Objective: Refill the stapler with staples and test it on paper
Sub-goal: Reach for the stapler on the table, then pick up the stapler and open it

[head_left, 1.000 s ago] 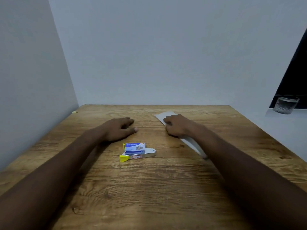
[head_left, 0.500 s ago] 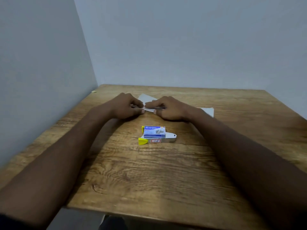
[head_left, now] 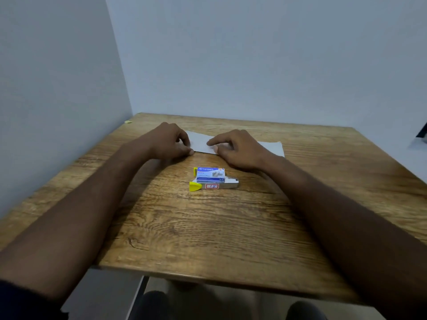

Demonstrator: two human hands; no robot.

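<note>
Pinching the left end of the paper sheet with curled fingers, the left hand rests on the wooden table; the right hand presses the sheet with a straight forefinger. Nearer the person lies the silver-and-yellow stapler, the blue staple box touching it.

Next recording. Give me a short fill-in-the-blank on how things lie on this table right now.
The left hand and the right hand both touch the ____.
The stapler has a ____ plastic end.
The staple box lies right against the ____, nearer the camera than both hands.
Missing words: paper; yellow; stapler.
</note>
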